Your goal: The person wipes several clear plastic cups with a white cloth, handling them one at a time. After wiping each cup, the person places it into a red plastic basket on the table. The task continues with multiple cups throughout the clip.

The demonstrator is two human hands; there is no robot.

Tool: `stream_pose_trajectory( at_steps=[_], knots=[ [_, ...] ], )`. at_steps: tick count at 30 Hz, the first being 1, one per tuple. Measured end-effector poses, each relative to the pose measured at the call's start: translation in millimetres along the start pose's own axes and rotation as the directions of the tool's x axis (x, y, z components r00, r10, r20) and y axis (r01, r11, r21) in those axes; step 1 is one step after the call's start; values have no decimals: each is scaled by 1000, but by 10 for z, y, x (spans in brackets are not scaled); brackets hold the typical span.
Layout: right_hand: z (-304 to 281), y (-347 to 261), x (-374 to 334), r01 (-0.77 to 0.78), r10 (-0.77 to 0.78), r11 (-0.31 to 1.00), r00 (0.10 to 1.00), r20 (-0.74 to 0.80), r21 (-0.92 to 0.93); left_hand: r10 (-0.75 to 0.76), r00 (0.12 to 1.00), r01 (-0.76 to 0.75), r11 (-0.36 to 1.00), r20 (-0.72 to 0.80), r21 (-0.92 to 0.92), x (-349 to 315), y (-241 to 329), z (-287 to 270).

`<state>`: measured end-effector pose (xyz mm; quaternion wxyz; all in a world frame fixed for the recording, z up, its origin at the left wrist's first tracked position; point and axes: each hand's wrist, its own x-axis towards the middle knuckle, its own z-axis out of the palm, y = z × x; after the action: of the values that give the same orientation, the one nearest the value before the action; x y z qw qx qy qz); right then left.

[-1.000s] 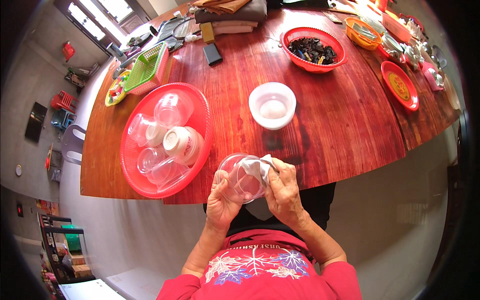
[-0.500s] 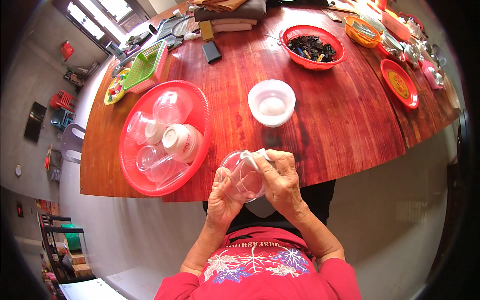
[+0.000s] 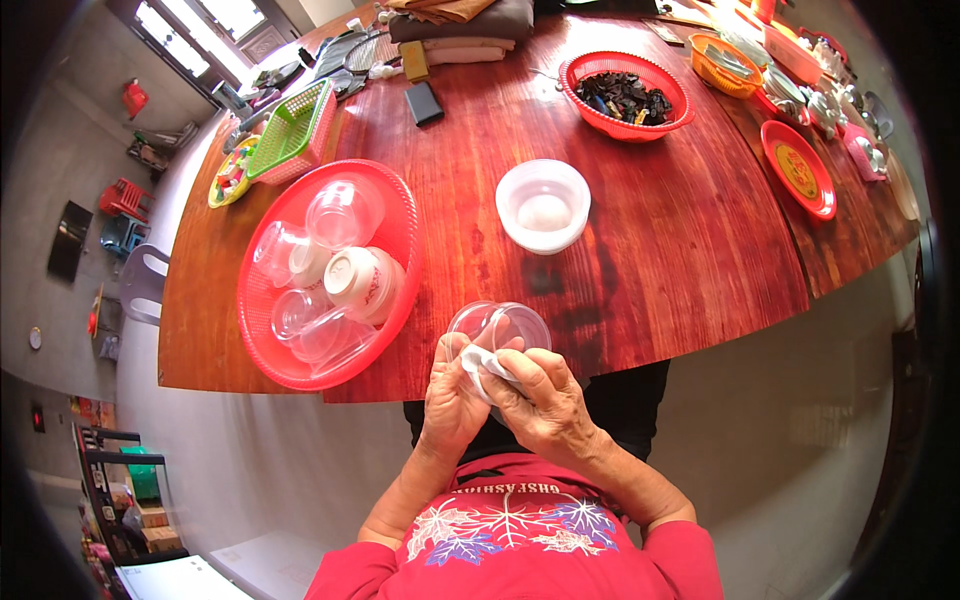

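A clear plastic bowl [image 3: 524, 322] is held at the near table edge, above my lap. My left hand [image 3: 452, 400] grips it from the left, fingers closed on its side. With my right hand [image 3: 546, 405] I pinch a white cloth or tissue [image 3: 484, 372] against the bowl's near side. Beyond them on the table stands a white bowl [image 3: 543, 240] with a round white shape inside. To the left, a large red basket [image 3: 252, 330] holds several clear plastic bowls [image 3: 345, 214] and white patterned bowls [image 3: 364, 282], some of them upside down.
A red wooden table [image 3: 660, 250] fills the middle. At the back lie a red colander [image 3: 684, 108] with dark dried pieces, a dark flat box [image 3: 424, 103] and folded cloths [image 3: 470, 50]. A green basket [image 3: 290, 132] stands far left; a red plate [image 3: 800, 168] lies right.
The clear bowl has turned and shifted slightly right in my hands. My right hand with the white cloth has moved from its far rim down to its near side.
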<state>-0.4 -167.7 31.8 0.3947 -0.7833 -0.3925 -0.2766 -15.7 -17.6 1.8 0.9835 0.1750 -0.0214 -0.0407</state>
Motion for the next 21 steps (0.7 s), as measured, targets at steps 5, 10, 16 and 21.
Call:
stream_pose_trajectory(
  at_steps=[5, 10, 16, 21],
  knots=[
    [-28, 107, 219, -22, 23, 996, 1000, 11, -91, 32, 999, -28, 981, -18, 190, -81, -2, 14],
    [-4, 439, 299, -366, 361, 922, 931, 60, 129, -49, 996, 74, 918, -74, 389, -72, -40, 422],
    [-59, 270, 221, -180, 172, 975, 982, 72, 130, -55, 998, 56, 975, -10, 214, -22, -15, 81],
    [-126, 353, 113, -145, 127, 967, 987, 100, 208, -47, 994, 81, 926, -101, 368, -83, -5, 101]
  ],
)
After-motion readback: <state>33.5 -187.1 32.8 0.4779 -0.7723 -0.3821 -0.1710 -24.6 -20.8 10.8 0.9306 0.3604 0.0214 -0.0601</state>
